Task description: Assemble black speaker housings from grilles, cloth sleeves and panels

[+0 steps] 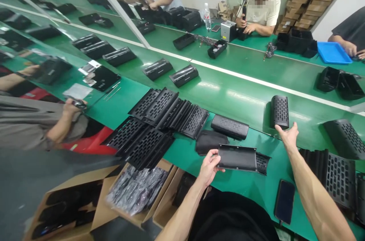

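Now the left hand point(210, 167) pinches a black rectangular panel point(237, 158), lower centre — the right hand point(288, 137), fingers spread, is nearer the slotted black cover point(280, 111), right of centre, long axis running up-frame from the thumb; contact unclear.

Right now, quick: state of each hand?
Left hand: closed on one end of a black rectangular panel.
Right hand: open, fingers spread, at the near end of a slotted black cover; contact unclear.

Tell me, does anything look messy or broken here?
Nothing looks clearly broken, but the black slotted panels look messy: they overlap crookedly, and some seem to stick out past the edge of the green table.
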Demonstrator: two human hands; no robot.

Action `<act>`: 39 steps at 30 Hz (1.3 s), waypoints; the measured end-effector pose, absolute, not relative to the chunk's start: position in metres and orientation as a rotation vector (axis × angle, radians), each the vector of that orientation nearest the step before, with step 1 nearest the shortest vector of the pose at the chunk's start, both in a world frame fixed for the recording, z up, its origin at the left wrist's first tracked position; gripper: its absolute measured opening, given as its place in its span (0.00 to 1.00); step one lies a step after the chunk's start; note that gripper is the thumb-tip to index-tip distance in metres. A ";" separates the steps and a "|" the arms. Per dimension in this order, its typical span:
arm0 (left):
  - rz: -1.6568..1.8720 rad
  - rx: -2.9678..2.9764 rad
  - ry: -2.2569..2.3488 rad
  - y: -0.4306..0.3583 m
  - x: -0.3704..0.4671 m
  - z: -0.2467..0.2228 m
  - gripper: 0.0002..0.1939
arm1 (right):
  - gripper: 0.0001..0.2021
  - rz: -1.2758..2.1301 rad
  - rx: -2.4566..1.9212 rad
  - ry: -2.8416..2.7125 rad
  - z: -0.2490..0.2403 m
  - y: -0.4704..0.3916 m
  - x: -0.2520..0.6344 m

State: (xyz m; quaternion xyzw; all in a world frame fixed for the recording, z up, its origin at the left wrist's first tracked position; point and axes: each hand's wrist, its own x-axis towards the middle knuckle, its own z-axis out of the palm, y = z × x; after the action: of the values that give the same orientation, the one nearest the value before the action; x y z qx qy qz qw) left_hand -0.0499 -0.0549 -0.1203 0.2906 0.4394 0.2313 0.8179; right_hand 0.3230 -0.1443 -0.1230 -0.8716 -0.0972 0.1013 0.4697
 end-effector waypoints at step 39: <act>0.303 0.762 0.686 -0.054 -0.084 -0.103 0.29 | 0.28 0.943 -1.624 -0.284 -0.090 -0.220 0.126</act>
State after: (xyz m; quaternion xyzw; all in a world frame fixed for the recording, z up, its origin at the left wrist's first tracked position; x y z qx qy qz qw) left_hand -0.0842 -0.0539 -0.1028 0.3632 0.3269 0.1444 0.8605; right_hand 0.1265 -0.2204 -0.0904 -0.6955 -0.1215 0.4035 0.5820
